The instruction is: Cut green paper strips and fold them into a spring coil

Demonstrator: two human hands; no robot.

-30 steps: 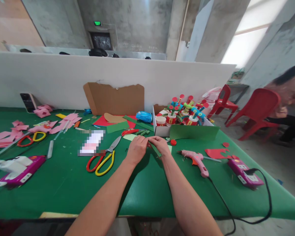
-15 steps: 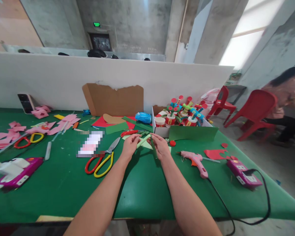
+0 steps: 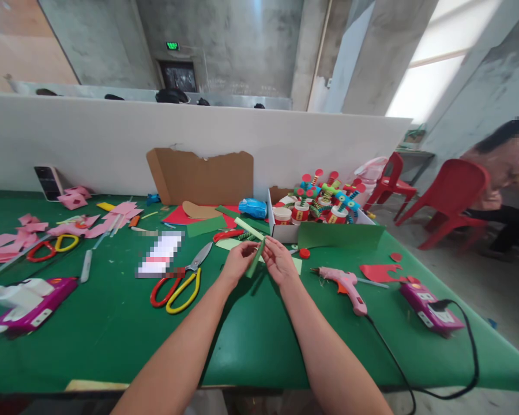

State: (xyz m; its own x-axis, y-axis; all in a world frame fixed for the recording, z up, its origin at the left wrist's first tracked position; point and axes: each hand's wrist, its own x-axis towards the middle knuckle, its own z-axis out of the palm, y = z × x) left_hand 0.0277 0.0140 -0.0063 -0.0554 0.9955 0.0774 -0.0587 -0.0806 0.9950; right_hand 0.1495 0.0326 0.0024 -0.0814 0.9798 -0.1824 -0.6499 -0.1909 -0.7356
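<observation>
Two narrow paper strips cross between my hands over the middle of the table. A light green paper strip [image 3: 247, 227] points up and to the left, and a darker green paper strip [image 3: 255, 261] slants down toward me. My left hand [image 3: 237, 265] is closed, its fingertips at the darker strip. My right hand [image 3: 279, 260] pinches the strips near where they meet. Part of the join is hidden by the fingers. Behind my hands lie red-handled scissors [image 3: 227, 235] and pale green paper [image 3: 227, 244]. Large scissors with red and yellow handles [image 3: 183, 288] rest left of my left hand.
A pink glue gun [image 3: 342, 282] with a black cord lies at right, near a purple power strip [image 3: 430, 305]. A white box [image 3: 284, 233] holds several colourful spring figures. Pink paper pieces [image 3: 15, 245] and another power strip [image 3: 38, 305] are at left. A person sits beyond the table.
The strips have turned between my fingers: the light one now points up-left, and the dark one has swung toward my left hand. My left hand has shifted slightly right and nearer.
</observation>
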